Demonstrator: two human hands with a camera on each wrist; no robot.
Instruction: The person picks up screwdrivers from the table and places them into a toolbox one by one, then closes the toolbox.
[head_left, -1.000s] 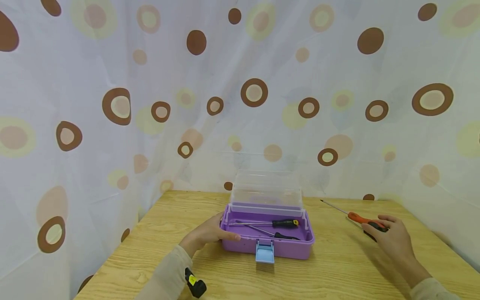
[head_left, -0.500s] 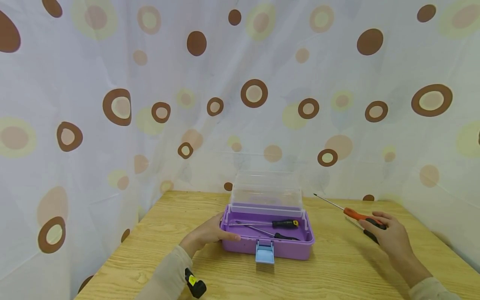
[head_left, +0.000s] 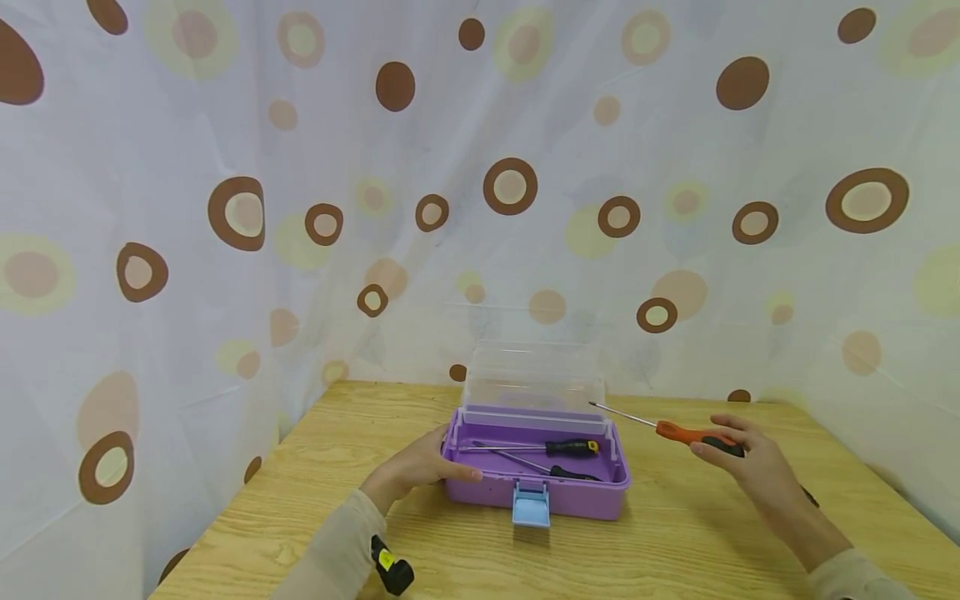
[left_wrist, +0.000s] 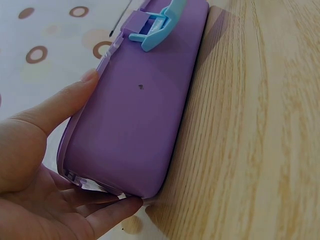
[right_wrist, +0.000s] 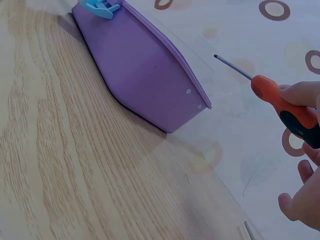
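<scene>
A purple plastic toolbox (head_left: 581,502) stands mid-table, its clear lid (head_left: 534,379) raised and its light blue latch (head_left: 531,507) hanging down at the front. Two black-handled screwdrivers lie inside, one (head_left: 572,448) behind the other (head_left: 574,474). My left hand (head_left: 415,468) grips the box's left end, thumb along the front rim, fingers round the side. To the right of the box, my right hand (head_left: 759,475) holds an orange-and-black screwdriver (head_left: 678,432) by its handle above the table. The shaft points left toward the box, its tip overlapping the lid's right edge in the head view.
Under my right forearm, the dark end of another tool (head_left: 809,497) shows on the wooden table (head_left: 300,500); a thin metal shaft (right_wrist: 249,230) appears low in the right wrist view. A dotted curtain (head_left: 420,150) hangs behind the table. A black device (head_left: 392,567) sits at my left wrist.
My right hand has carried the orange-and-black screwdriver left, nearer the toolbox, away from the other screwdriver on the table. My left hand and the toolbox have stayed in place.
</scene>
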